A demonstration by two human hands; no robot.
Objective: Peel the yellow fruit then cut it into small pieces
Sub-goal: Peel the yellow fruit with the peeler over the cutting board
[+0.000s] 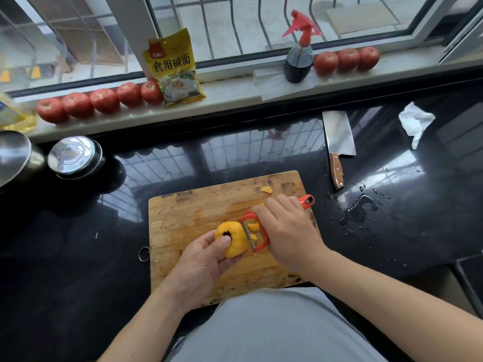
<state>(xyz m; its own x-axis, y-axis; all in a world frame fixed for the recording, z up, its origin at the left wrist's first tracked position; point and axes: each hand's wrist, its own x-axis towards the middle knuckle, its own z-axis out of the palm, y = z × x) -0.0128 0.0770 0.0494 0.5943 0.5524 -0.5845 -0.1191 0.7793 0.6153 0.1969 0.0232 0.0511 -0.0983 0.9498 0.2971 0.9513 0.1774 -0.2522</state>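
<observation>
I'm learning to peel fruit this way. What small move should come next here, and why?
Probably draw the red peeler on down the yellow fruit: its blade lies against the side, the left hand grips the fruit, and peel strips already curl off.

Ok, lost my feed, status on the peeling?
Left hand holds yellow fruit. Right hand grips red peeler, blade on fruit. Cleaver idle beside board. Nothing blocking.

A glossy black counter (235, 152) carries a wooden board (198, 212) near its front edge. A cleaver (338, 142) lies to the board's right, with spilled water (358, 207) beside its handle and a crumpled tissue (415, 122) farther right. Two steel pots (73, 155) stand at the left.
</observation>
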